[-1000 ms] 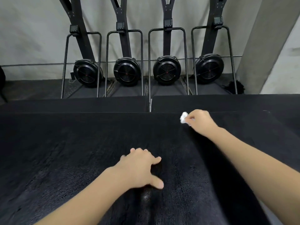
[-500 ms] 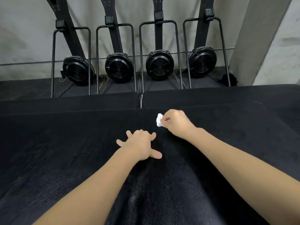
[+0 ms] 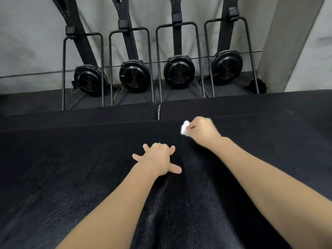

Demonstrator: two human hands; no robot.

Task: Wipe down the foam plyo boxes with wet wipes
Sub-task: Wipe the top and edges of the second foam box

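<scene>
1. On top of the black foam plyo box [image 3: 75, 177] I see my left hand [image 3: 158, 159] lying flat, its fingers [image 3: 137, 156] spread straight and holding nothing.
2. Near the box's far edge, my right hand [image 3: 202, 129] has its fingers clenched round a crumpled white wet wipe [image 3: 184, 128], which touches the box top.
3. Beyond that edge lie two more black boxes [image 3: 233, 103], side by side.
4. Four black fan machines [image 3: 179, 71] stand against the grey wall [image 3: 32, 44].
</scene>
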